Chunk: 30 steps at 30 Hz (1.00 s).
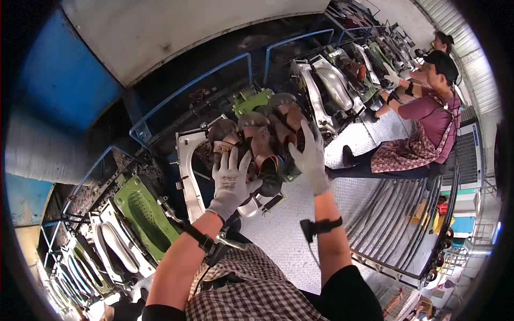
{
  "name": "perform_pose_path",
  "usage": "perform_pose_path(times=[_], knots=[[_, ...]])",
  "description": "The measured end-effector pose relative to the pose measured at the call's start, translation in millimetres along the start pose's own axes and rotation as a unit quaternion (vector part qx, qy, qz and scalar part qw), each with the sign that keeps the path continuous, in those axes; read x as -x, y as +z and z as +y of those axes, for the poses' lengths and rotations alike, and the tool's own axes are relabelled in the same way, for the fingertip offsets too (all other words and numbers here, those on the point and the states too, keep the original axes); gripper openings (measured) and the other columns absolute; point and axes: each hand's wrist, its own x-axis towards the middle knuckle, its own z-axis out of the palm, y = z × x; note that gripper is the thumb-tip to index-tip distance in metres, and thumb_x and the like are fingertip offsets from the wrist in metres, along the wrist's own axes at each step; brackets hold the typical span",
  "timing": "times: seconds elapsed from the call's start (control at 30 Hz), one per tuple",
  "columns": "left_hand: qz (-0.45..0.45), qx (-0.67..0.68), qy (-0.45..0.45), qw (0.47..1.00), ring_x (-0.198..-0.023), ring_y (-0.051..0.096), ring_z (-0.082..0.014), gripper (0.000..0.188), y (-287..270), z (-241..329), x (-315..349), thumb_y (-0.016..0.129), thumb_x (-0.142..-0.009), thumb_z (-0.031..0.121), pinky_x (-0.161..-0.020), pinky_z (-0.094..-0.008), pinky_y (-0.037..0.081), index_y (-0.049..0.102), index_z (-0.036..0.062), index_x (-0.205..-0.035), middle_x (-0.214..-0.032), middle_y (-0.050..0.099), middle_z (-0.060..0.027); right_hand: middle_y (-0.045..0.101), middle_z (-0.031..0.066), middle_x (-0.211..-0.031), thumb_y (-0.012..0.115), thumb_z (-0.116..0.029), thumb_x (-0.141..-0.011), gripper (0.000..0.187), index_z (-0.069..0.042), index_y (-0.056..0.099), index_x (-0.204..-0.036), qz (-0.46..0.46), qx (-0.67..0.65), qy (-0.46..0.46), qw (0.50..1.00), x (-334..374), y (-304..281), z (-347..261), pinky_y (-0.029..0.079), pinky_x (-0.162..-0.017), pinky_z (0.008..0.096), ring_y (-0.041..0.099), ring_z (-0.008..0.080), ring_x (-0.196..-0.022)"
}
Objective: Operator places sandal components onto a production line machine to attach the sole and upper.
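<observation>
Several brown strapped sandals with dark parts (256, 138) sit side by side on a metal mold station in front of me. My left hand (230, 182), in a grey-white glove, reaches to the near end of the left sandal (223, 135). Its fingers are spread and look close to the leather; whether they touch it I cannot tell. At the right end of the row, my gloved right hand (310, 160) is raised beside another sandal (292, 115), fingers apart. Around the sandals show a silver mold frame (188, 166) and a green mold part (251, 101).
To the left stand a green sole mold (143, 216) and a silver mold (119, 249). More silver molds (332, 85) line the far right. A blue rail (198, 88) runs behind. At right, a co-worker (433, 117) in an apron stands near a rack of curved bars (393, 219).
</observation>
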Motion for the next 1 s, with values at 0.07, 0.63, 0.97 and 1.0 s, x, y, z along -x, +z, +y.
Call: perform_pose_path(times=[0.07, 0.63, 0.97, 1.0], knots=[[-0.011, 0.018, -0.013, 1.000, -0.137, 0.043, -0.0437, 0.091, 5, 7, -2, 0.082, -0.073, 0.033, -0.110, -0.0511, 0.041, 0.040, 0.0162, -0.153, -0.147, 0.046, -0.0210, 0.044, 0.0239, -0.149, 0.075, -0.016, -0.083, 0.073, -0.015, 0.046, -0.150, 0.026, -0.015, -0.047, 0.998, 23, -6, 0, 0.038, -0.115, 0.0512, 0.042, 0.0462, -0.137], [0.409, 0.439, -0.207, 0.773, -0.130, 0.050, -0.0258, 0.071, -32, -73, 130, 0.053, -0.084, -0.017, -0.111, -0.0366, 0.042, 0.038, 0.0015, -0.151, -0.144, 0.050, -0.0135, 0.050, 0.0121, -0.145, 0.074, -0.010, -0.091, 0.080, 0.001, 0.030, -0.157, -0.432, -0.660, 0.205, 0.579, 170, 44, -204, 0.042, -0.109, 0.0319, 0.049, 0.0174, -0.129], [0.402, 0.187, -0.229, 0.867, -0.132, 0.050, -0.0339, 0.053, -97, -212, 338, 0.060, -0.098, 0.006, -0.114, -0.0400, 0.038, 0.041, -0.0062, -0.146, -0.142, 0.050, -0.0237, 0.061, -0.0006, -0.107, 0.064, -0.011, -0.098, 0.021, 0.000, 0.063, -0.115, -0.320, -0.566, 0.151, 0.745, 249, 123, -362, 0.049, -0.082, 0.0235, 0.058, 0.0083, -0.095], [0.392, 0.166, -0.295, 0.855, -0.129, 0.052, -0.0339, 0.049, -107, -244, 362, 0.057, -0.100, 0.007, -0.112, -0.0411, 0.040, 0.043, -0.0049, -0.146, -0.142, 0.050, -0.0242, 0.062, -0.0005, -0.106, 0.065, -0.012, -0.098, 0.021, 0.000, 0.064, -0.115, -0.346, -0.568, 0.201, 0.719, 255, 124, -378, 0.050, -0.079, 0.0234, 0.058, 0.0078, -0.093]])
